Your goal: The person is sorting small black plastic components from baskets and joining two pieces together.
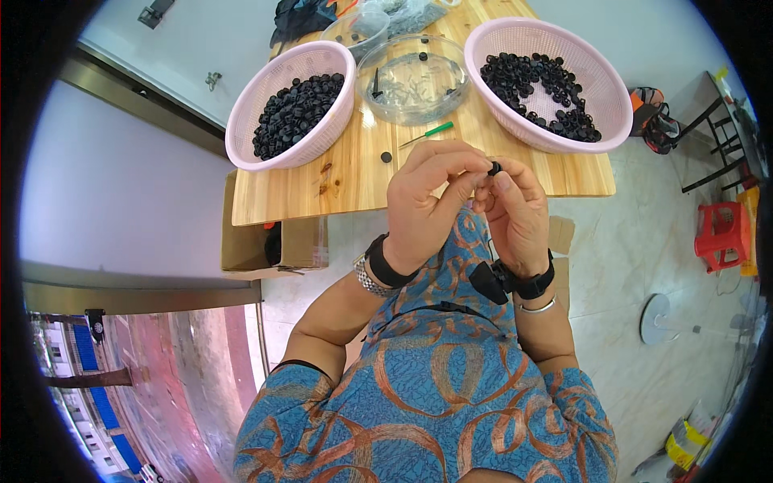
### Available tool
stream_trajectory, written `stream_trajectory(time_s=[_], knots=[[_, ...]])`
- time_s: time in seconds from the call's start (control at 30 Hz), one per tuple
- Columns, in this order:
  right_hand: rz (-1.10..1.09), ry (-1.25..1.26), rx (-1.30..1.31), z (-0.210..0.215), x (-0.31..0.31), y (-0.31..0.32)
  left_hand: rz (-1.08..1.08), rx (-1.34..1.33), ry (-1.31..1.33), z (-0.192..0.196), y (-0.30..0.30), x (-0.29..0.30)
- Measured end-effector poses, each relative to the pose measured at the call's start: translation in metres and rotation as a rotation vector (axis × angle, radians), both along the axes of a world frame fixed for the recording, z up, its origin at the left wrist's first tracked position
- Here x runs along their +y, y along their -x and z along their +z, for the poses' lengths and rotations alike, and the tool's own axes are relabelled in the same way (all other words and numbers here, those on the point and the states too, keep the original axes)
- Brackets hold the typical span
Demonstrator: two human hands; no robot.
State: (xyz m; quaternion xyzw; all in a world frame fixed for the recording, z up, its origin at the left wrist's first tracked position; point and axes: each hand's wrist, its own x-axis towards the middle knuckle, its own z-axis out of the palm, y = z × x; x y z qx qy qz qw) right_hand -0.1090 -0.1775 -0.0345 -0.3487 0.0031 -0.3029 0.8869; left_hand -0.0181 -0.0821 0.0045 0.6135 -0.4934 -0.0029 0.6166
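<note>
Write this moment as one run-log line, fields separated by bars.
left hand and right hand: fingers pinch small black ring | table: two pink baskets of black rings, clear bowl, green-handled tool

a brown cardboard box (254, 241) stands open under the wooden table's (354, 173) left end.

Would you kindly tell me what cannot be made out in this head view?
- Small black part: mostly hidden between fingertips of left hand and right hand; shape unclear.
- Clear dish contents: too small to identify.
- Items at the table's far end: cut off by the picture edge.
</note>
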Motion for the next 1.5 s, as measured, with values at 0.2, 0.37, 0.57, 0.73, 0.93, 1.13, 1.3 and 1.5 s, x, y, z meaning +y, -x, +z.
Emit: stream_trajectory(time_s=[0.2,0.37,0.57,0.73,0.93,1.13,1.3,1.5], knots=[[-0.065,0.111,0.042,0.001,0.0,0.001,-0.028,-0.076,-0.012,0.004,-0.006,-0.001],[0.016,0.045,-0.009,-0.004,-0.004,0.001,-0.197,0.311,-0.02,0.001,-0.009,-0.002],[0.04,-0.022,0.004,-0.007,-0.004,0.001,-0.195,0.304,-0.1,0.003,-0.008,0.003],[0.083,0.021,0.018,-0.005,-0.005,0.004,-0.162,0.164,-0.069,0.0,-0.009,0.002],[0.035,0.05,0.032,-0.009,-0.005,0.006,-0.189,0.227,-0.039,-0.003,-0.009,0.003],[0.234,-0.055,-0.037,-0.012,-0.01,0.004,-0.119,0.023,-0.057,0.005,-0.005,0.004],[0.254,-0.083,-0.078,-0.014,-0.007,0.0,-0.112,0.038,-0.103,0.009,-0.004,0.005],[0.189,-0.046,-0.039,-0.013,-0.003,0.0,-0.098,0.014,-0.056,0.003,-0.006,0.005]])
